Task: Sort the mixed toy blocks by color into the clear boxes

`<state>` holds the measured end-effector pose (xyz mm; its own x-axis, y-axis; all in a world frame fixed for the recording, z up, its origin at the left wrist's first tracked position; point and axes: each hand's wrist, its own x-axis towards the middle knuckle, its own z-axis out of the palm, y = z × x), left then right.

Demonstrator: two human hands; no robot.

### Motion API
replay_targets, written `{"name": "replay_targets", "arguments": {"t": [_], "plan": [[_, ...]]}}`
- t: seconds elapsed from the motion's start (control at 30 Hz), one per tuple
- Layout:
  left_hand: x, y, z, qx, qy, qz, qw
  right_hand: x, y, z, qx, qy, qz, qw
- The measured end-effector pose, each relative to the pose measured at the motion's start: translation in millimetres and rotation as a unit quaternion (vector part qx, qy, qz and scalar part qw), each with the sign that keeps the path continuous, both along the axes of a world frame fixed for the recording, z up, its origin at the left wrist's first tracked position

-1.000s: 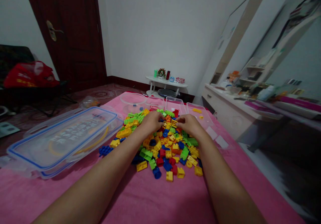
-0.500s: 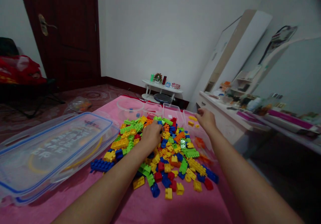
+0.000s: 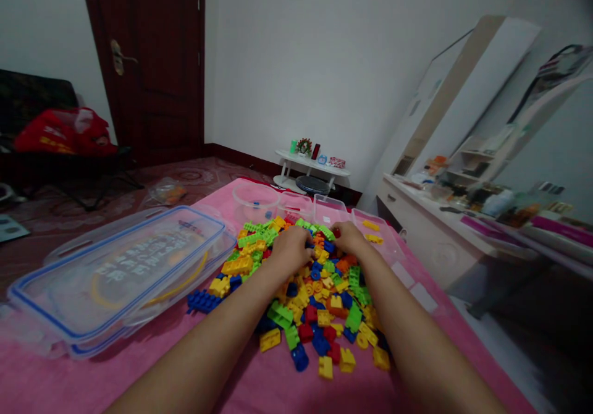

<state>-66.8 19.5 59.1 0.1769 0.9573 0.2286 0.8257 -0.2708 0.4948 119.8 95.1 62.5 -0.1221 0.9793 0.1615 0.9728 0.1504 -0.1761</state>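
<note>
At the centre of the frame, the left hand (image 3: 291,246) lies over the far part of a heap of toy bricks (image 3: 324,303), its fingers curled down beside a dark blue piece (image 3: 309,245); whether they grip it cannot be told. Just to its right and apart from it, the right hand (image 3: 351,239) bends inward with a small red brick (image 3: 336,232) at the tips of its fingers; whether that brick is pinched or only touched is unclear.

The heap, mixing yellow, green, blue, red and orange, spreads between the forearms toward the lower middle of the frame and rests on a pink cloth (image 3: 278,392). A long blue brick (image 3: 204,301) lies at its left edge.

Beyond the hands stands a row of clear containers: a round container (image 3: 235,201) with small blue pieces at the left end, and at the right end a rectangular box (image 3: 361,214) with yellow bricks (image 3: 374,239). A large clear lid (image 3: 139,266) with a blue edge fills the left side of the cloth.

Farther off are a low white table (image 3: 309,161) at upper centre and a dark red door (image 3: 157,62) at upper left.
</note>
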Motion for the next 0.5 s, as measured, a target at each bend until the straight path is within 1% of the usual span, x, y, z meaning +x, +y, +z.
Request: {"name": "replay_targets", "arguments": {"t": [0.07,0.13,0.2,0.27,0.33,0.4,0.5], "plan": [[-4,5,0.9,-0.003,-0.055,-0.002,0.999,0,-10,-1.3,0.016,0.002,-0.024,1.0],[-6,9,0.7,-0.008,-0.128,-0.013,0.992,0,-24,-2.3,0.038,0.01,-0.041,0.998],[-6,12,1.5,-0.035,-0.226,-0.021,0.973,-1,-38,-1.7,0.057,0.023,-0.049,0.997],[-5,11,4.7,-0.1,-0.34,-0.023,0.935,0,-49,1.6,0.076,0.05,-0.057,0.994],[-3,6,9.9,-0.169,-0.437,-0.022,0.883,1,-58,8.4,0.103,0.109,-0.055,0.987],[-2,1,15.2,-0.213,-0.496,-0.022,0.841,1,-65,17.9,0.128,0.189,-0.041,0.973],[0,-3,20.7,-0.249,-0.545,-0.033,0.8,-4,-77,33.5,0.121,0.294,0.004,0.948]]}}
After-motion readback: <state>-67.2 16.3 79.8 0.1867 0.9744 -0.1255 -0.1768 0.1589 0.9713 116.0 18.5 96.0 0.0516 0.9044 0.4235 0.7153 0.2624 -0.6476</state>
